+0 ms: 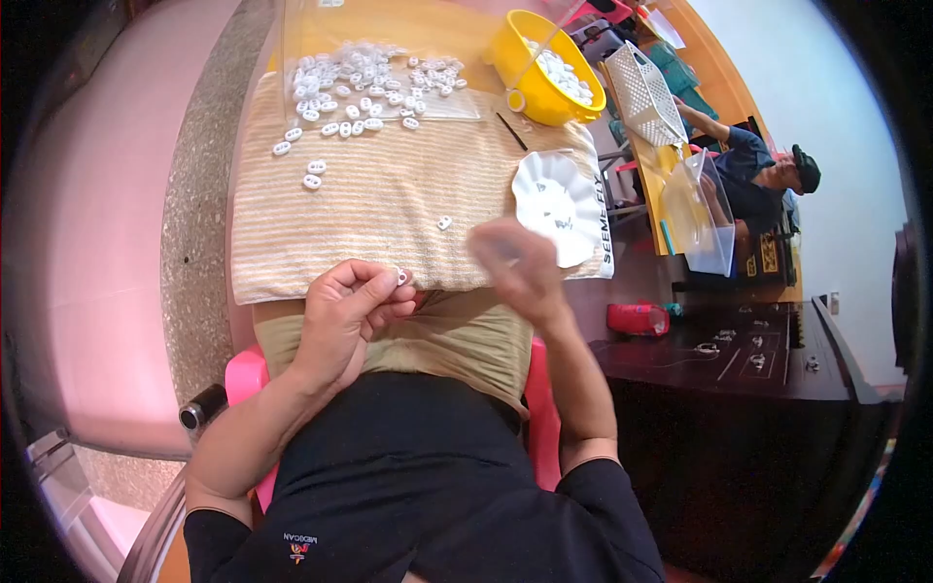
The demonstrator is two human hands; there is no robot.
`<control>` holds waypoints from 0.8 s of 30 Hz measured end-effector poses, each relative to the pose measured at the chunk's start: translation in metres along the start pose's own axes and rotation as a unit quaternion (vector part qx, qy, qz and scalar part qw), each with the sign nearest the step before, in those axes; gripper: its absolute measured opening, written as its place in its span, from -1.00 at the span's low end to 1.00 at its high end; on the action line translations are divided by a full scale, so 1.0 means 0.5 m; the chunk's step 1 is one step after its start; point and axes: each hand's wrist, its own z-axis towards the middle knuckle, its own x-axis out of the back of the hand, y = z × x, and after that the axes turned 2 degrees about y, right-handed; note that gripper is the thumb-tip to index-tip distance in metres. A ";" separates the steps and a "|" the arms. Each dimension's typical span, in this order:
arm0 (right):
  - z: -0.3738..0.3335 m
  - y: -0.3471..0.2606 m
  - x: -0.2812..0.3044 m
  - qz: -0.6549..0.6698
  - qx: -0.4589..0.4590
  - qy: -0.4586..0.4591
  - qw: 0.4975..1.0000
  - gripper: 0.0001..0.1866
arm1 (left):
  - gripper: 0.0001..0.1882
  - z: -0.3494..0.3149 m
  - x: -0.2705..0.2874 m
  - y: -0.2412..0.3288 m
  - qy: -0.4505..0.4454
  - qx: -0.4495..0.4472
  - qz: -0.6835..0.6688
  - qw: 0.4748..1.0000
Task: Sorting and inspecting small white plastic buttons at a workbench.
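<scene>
Between the thumb and forefinger of my left hand [345, 309] is a small white oval piece with dark holes [401, 276], held at the towel's near edge. My right hand [523, 270] is smeared by motion beside a white dish with a wavy rim [529, 183], so its fingers cannot be made out. Small greyish bits [562, 223] lie in that dish. A single white piece [444, 223] rests on the striped towel [389, 209] between my hands. Farther off, two similar pieces [312, 182] sit close together at the left.
A heap of white oval pieces [360, 73] spreads over a clear plastic sheet at the back. Right of it stands a yellow tub [515, 68] holding more. A thin black stick [511, 131] lies nearby. Another person [753, 180] sits at a table to the right.
</scene>
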 end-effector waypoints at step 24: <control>0.151 0.242 0.227 -0.389 -0.185 -0.068 0.900 -0.78 | -0.90 -0.008 -0.011 -0.011 -0.014 0.032 0.030 0.999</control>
